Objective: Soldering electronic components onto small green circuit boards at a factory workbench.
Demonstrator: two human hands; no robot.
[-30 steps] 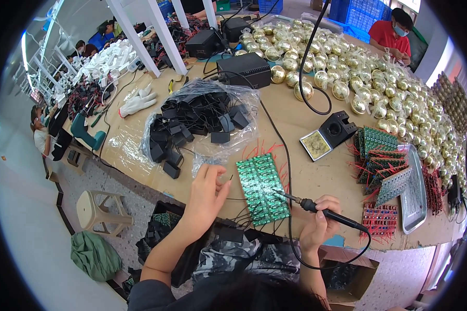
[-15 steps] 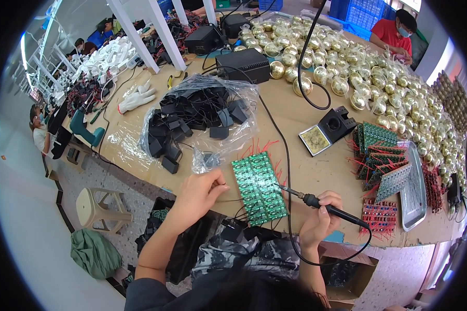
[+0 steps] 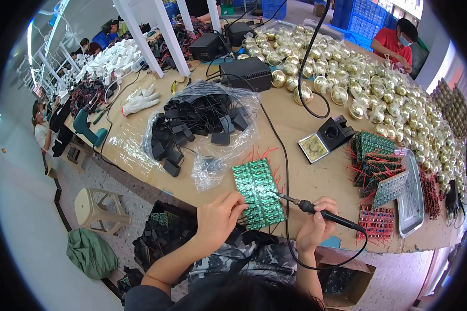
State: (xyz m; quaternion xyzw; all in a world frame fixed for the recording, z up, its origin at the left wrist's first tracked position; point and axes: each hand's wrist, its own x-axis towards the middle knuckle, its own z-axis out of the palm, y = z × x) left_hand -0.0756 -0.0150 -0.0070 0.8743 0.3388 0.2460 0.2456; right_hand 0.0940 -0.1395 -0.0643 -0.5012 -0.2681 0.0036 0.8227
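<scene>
A green panel of small circuit boards (image 3: 259, 194) lies before me, with red wires along its far and right edges and dark wires at its near end. At the panel's left edge my left hand (image 3: 219, 217) is closed in a pinch. What lies between its fingertips is too small to make out. My right hand (image 3: 316, 225) grips a soldering iron (image 3: 334, 218) like a pen. The iron's tip points left and meets the panel near its middle, and its black cord loops below the hand.
A plastic bag of black boxes with leads (image 3: 192, 124) lies beyond my left hand. A soldering stand (image 3: 333, 133) stands beyond the panel. Wired boards (image 3: 376, 163) and a metal tray (image 3: 411, 197) are at right. Gold balls (image 3: 358, 88) cover the far right. A person in red (image 3: 394, 44) sits there.
My left hand has moved right and nearer to me, up to the panel's left edge. The soldering iron has shifted slightly left, its tip farther in over the panel.
</scene>
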